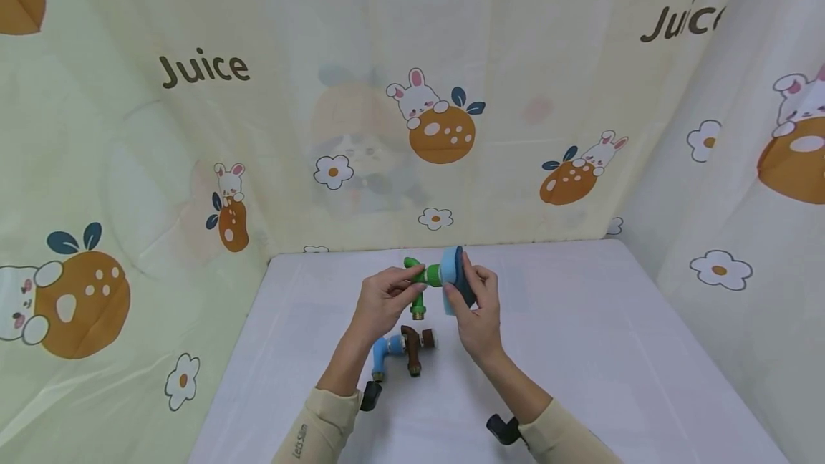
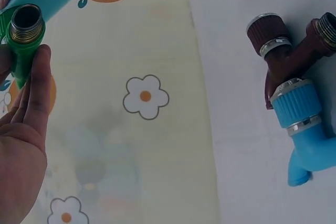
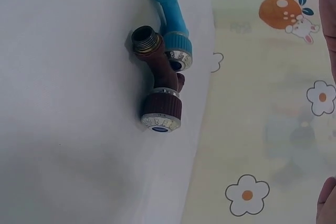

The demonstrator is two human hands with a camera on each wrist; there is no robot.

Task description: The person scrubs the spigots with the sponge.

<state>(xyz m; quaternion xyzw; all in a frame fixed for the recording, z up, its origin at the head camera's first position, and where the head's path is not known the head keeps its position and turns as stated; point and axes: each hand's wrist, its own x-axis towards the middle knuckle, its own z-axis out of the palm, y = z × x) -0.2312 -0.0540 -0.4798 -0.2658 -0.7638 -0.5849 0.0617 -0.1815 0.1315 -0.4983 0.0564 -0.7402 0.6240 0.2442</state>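
Observation:
My left hand [image 1: 380, 301] pinches a green faucet [image 1: 433, 276] above the table, its threaded brass end pointing down in the head view. My right hand [image 1: 482, 310] grips a sponge [image 1: 449, 267], light blue with a dark blue layer, against the faucet's knob end. From the left wrist view, the faucet's open threaded end shows beside the fingers, the sponge's light blue face behind it. Below the hands lie a light blue faucet [image 1: 380, 356] and a brown faucet [image 1: 411, 353], side by side. Only edges of the right hand [image 3: 327, 30] show in the right wrist view.
A white-covered table [image 1: 580, 349] lies under the hands. Behind it and at its sides hang cream curtains [image 1: 515, 185] printed with rabbits, oranges and flowers. A black wrist camera [image 1: 371, 395] sits at the left forearm, another black camera [image 1: 503, 429] at the right.

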